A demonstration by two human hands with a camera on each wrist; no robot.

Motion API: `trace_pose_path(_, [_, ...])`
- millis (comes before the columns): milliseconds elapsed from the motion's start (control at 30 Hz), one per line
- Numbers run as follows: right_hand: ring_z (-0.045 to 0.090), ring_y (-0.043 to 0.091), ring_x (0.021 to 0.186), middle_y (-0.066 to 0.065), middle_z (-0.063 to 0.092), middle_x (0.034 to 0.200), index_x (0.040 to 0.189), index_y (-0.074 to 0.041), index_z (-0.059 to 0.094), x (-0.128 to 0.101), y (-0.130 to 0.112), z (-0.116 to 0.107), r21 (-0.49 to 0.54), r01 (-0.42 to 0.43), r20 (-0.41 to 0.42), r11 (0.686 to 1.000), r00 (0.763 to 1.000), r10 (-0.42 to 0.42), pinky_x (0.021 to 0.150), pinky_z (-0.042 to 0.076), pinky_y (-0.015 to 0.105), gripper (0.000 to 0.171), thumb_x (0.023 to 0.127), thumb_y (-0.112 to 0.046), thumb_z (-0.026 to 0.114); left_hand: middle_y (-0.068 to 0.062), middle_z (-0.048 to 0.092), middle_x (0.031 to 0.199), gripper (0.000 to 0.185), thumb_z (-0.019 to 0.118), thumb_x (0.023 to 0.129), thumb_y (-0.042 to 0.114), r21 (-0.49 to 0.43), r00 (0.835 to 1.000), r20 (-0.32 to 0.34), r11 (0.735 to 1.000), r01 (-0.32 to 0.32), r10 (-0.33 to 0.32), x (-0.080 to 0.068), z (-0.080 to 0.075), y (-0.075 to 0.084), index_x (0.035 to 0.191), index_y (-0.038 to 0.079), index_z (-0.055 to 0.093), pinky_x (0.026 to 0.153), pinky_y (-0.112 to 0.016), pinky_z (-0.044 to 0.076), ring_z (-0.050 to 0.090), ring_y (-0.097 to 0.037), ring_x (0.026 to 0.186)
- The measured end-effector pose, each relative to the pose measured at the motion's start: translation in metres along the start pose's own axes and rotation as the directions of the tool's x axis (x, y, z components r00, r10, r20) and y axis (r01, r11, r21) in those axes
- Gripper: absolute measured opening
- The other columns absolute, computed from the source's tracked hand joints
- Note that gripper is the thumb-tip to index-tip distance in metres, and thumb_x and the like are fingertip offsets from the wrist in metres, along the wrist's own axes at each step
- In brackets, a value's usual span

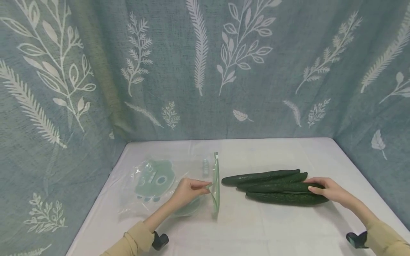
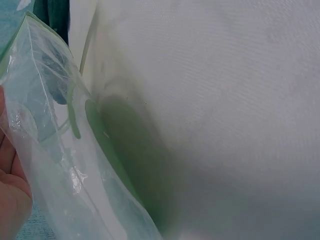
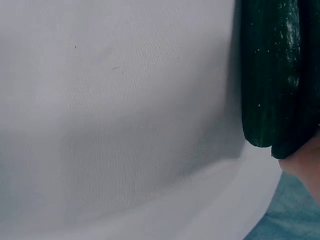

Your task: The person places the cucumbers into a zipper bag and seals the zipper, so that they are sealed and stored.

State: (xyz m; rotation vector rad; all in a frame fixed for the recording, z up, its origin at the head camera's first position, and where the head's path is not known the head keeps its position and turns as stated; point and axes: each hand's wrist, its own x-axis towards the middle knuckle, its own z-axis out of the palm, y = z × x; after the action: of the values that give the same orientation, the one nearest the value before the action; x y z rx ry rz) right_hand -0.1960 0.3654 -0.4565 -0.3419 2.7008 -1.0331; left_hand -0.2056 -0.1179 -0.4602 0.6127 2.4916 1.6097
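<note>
On the white cloth-covered table [image 1: 262,231], a clear plastic zip bag with a green seal strip [image 1: 215,185] lies with its body flat toward the left and its mouth lifted to face right. The person's left hand [image 1: 187,192] pinches the near lip of that mouth between thumb and fingertips, raising the lip off the cloth so the opening stands upright and gapes toward the vegetables; the left wrist view shows the film [image 2: 55,150] lifted clear of the table. Just right of the bag, apart from it, lie 4 long dark green cucumbers [image 1: 275,185], stacked side by side with their tips pointing at the bag's mouth. The right hand [image 1: 330,190] grasps the far ends of the bundle, fingers curled over the top cucumbers; the right wrist view confirms contact at the ends. A patterned blue-green leaf-print curtain [image 1: 205,71] encloses the table on 3 sides.
</note>
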Motion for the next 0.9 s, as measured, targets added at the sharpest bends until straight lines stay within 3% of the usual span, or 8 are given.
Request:
trace_pose_path(467, [0.036, 0.047, 0.118, 0.031, 0.038, 0.131, 0.125, 0.004, 0.047, -0.007, -0.01, -0.005, 0.124, -0.034, 0.008, 0.992, 0.999, 0.033, 0.089, 0.041, 0.053, 0.046, 0.093, -0.029, 0.048, -0.004, 0.067, 0.103, 0.027, 0.072, 0.075, 0.022, -0.029, 1.0, -0.001, 1.0, 0.008, -0.008, 0.001, 0.002, 0.0, 0.101, 0.015, 0.069, 0.074, -0.021, 0.053, 0.064, -0.013, 0.091])
trace_pose_path(633, [0.035, 0.047, 0.119, 0.031, 0.037, 0.132, 0.124, 0.003, 0.048, -0.006, -0.015, -0.003, 0.137, -0.022, -0.033, 0.99, 0.999, 0.027, 0.09, 0.041, 0.054, 0.046, 0.093, -0.03, 0.049, -0.007, 0.066, 0.103, 0.027, 0.072, 0.075, 0.018, -0.05, 1.0, -0.013, 0.999, 0.013, -0.013, 0.002, 0.003, -0.001, 0.1, 0.011, 0.069, 0.074, -0.021, 0.053, 0.064, -0.016, 0.092])
trace_pose_path(900, [0.022, 0.05, 0.124, 0.032, 0.033, 0.134, 0.125, 0.006, 0.046, -0.006, -0.029, 0.005, 0.19, -0.016, -0.101, 0.982, 0.994, 0.036, 0.093, 0.03, 0.062, 0.048, 0.091, -0.028, 0.052, -0.009, 0.065, 0.104, 0.027, 0.071, 0.075, 0.013, -0.078, 1.0, -0.015, 0.997, 0.002, -0.003, 0.002, 0.004, -0.002, 0.101, 0.008, 0.068, 0.075, -0.022, 0.053, 0.064, -0.02, 0.094])
